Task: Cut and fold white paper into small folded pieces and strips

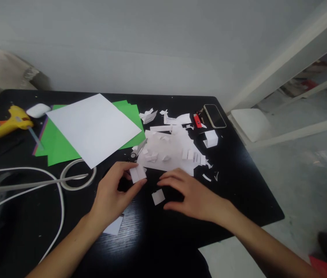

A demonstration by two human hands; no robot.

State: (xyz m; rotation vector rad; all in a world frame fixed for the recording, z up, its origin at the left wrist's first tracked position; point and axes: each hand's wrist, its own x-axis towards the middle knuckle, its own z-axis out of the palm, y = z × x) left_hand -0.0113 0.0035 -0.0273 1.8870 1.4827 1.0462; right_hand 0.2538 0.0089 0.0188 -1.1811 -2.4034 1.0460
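Observation:
My left hand (113, 193) pinches a small folded white paper piece (138, 174) between thumb and fingers, just above the black table (238, 185). My right hand (191, 195) lies palm down with its fingers stretched out, holding nothing. A small white paper square (158, 197) lies on the table just left of its fingers. Behind both hands spreads a pile of white paper scraps (169, 148). Scissors (138, 151) lie at the pile's left edge, partly covered by paper.
A large white sheet (94, 127) lies over green sheets (56, 144). A yellow glue gun (5, 123) sits far left, with white cables (36, 181) looping nearby. A phone (214, 116), a red lighter (197, 120) and a white block (211, 138) lie at the right. Table edge runs right.

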